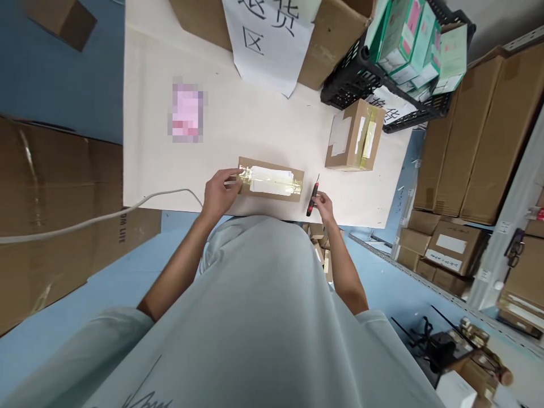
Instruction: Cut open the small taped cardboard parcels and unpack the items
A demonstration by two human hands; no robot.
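A small, flat cardboard box (272, 192) lies on the white table near its front edge, with a white label and shiny clear tape along its top. My left hand (221, 191) grips the box's left end, fingertips on its top edge and tape. To the right of the box, my right hand (323, 206) has its fingers closed on a black and red utility knife (313, 198). The knife's thin tip points away from me, and it is apart from the box. A taped, labelled carton (356, 136) stands farther off on the right.
At the back are a large carton with a handwritten sheet (272, 51) and a black crate (346, 79) of green-white boxes. A blurred pink item (187, 112) lies back left. A white cable (106, 216) reaches the table's front-left edge. Cartons fill the shelves (488, 266) at right.
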